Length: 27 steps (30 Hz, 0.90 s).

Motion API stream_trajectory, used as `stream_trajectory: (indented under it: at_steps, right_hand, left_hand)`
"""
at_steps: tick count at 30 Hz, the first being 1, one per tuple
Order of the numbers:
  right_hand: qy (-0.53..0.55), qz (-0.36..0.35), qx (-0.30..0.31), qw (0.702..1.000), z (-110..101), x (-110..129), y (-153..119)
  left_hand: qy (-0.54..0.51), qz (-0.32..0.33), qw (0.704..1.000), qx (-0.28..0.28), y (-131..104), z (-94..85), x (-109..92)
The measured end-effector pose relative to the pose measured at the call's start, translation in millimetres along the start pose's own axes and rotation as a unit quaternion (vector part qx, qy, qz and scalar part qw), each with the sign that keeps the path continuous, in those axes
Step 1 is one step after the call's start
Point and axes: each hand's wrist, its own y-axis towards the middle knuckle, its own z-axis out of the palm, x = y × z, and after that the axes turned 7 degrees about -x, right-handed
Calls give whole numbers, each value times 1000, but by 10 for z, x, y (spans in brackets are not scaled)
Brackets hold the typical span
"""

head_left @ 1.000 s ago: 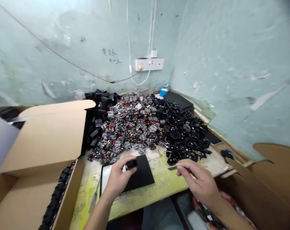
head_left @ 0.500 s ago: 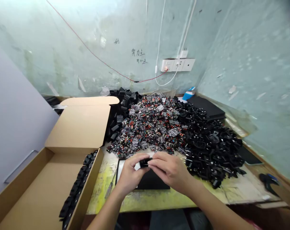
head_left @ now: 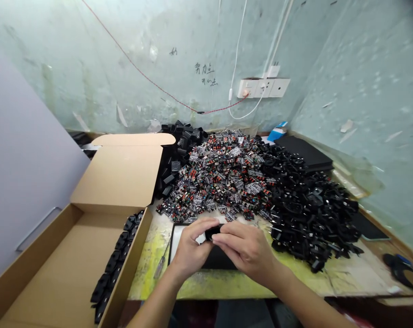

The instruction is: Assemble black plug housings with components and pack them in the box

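Observation:
Between my two hands, above a black tray with a pale patch at its left (head_left: 220, 260), is a small black plastic housing (head_left: 211, 233). My left hand (head_left: 192, 248) grips its left side between thumb and fingers. From the right, my right hand (head_left: 245, 246) pinches at the housing's open end; whether a smaller part sits in those fingertips is hidden. Beyond the hands lies a heap of small circuit boards (head_left: 223, 177). Black plastic parts with metal pins (head_left: 308, 205) are piled to the right, and black plastic cases (head_left: 181, 141) to the back left.
An open cardboard box (head_left: 56, 255) stands at left, with rows of black units (head_left: 114, 259) along its right wall. A screwdriver (head_left: 160, 264) lies beside the tray. Black sheets (head_left: 303, 152) and a phone (head_left: 370, 225) lie at right. A power strip (head_left: 263, 87) hangs on the wall.
The whole view has shifted slightly, so the scene sits further right. My hands keep hold of the black housing, which appears tilted a little more toward me.

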Motion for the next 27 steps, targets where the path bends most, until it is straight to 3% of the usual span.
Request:
stream_trajectory:
  at_steps: [9,19,22,27]
  right_hand:
    - [10,-2,-22,1000,74,0,-71]
    - [-49,-21,10,999,86,-9,-64]
    - [-17,7,7,1000,108,-31,-81]
    - [81,100,-54,990,164,-64,-112]
  left_hand:
    - [3,-4,1000,4,-30,-4,47]
    - [1,9,1000,-2,-45,-2,103]
    - [-5,9,1000,-2,-48,-4,107]
    - [-2,9,1000,-4,-46,-21,102]
